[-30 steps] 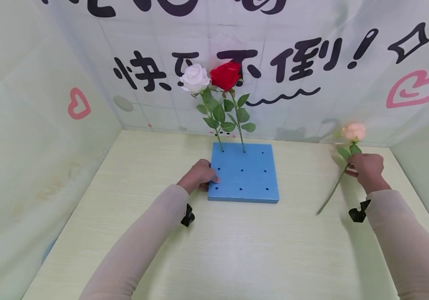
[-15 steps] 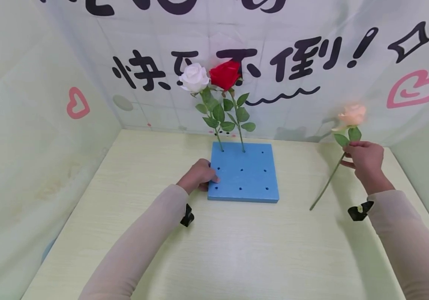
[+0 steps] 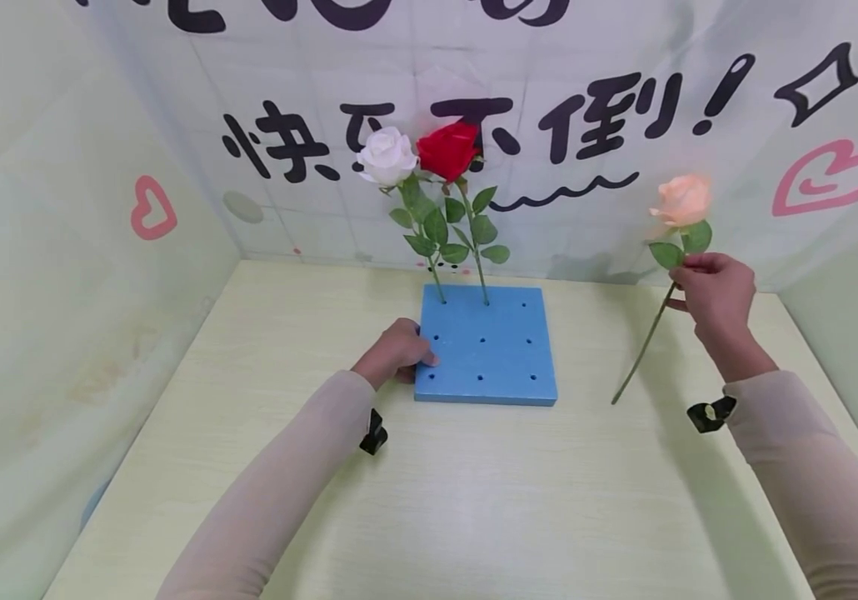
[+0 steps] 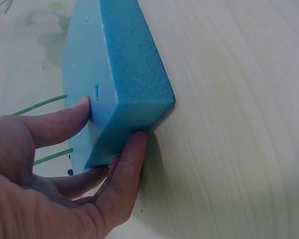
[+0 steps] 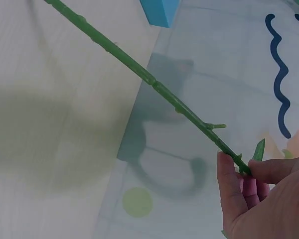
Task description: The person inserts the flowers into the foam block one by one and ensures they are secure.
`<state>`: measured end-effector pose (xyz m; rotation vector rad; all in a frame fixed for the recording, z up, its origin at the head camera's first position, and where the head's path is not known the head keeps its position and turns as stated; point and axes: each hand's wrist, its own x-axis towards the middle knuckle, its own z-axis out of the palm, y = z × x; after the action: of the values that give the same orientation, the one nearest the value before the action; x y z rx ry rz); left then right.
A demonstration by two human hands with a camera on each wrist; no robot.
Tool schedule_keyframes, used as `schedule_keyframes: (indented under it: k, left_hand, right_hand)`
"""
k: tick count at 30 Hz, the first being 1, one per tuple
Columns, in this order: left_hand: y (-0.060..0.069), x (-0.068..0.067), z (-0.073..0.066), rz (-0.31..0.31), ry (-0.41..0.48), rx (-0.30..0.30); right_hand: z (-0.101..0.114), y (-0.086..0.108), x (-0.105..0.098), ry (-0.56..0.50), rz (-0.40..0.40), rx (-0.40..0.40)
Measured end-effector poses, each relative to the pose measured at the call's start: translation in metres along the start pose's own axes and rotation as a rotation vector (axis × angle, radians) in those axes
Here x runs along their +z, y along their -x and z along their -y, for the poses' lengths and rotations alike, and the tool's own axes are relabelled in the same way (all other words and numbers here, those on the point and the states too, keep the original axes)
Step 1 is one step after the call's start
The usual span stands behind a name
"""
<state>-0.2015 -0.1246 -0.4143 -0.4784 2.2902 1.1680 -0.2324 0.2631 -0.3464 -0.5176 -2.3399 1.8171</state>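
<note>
My left hand (image 3: 399, 348) grips the left edge of a blue foam block (image 3: 507, 358), thumb on the top face and fingers along the side, as the left wrist view shows. Small holes dot the block's top. A white rose (image 3: 387, 157) and a red rose (image 3: 448, 152) stand in two holes of its back row. Over the table's right side, my right hand (image 3: 721, 292) pinches a peach rose (image 3: 682, 200) by its stem just below the leaves. The bloom points up, and the bare green stem (image 5: 154, 83) slants down to the left, its lower end apart from the block.
The pale wooden table (image 3: 474, 492) meets a white printed cloth (image 3: 586, 233) at the back, with more cloth along both sides. A black wrist device (image 3: 373, 432) sits on the left wrist, another (image 3: 710, 414) on the right.
My right hand has raised the peach rose and brought it left, toward the block. The left hand, the block and the two standing roses have stayed in place.
</note>
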Motion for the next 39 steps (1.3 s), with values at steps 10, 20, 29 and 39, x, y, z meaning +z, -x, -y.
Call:
schedule_keyframes:
  k: [10,20,29,39]
  left_hand:
    - [-0.002,0.0,0.001,0.0,-0.003,0.002]
    - [-0.001,0.0,0.0,-0.002,0.003,0.008]
    - [-0.002,0.001,0.0,-0.007,-0.01,-0.002]
    - [-0.002,0.002,0.0,-0.011,-0.002,-0.009]
  right_hand:
    - [0.012,0.01,0.018,0.27,-0.082,-0.213]
    - [0.027,0.016,0.041,0.387,-0.136,-0.36]
    - [0.045,0.023,0.065,0.361,-0.103,-0.405]
    - [0.064,0.027,0.089,0.323,-0.087,-0.443]
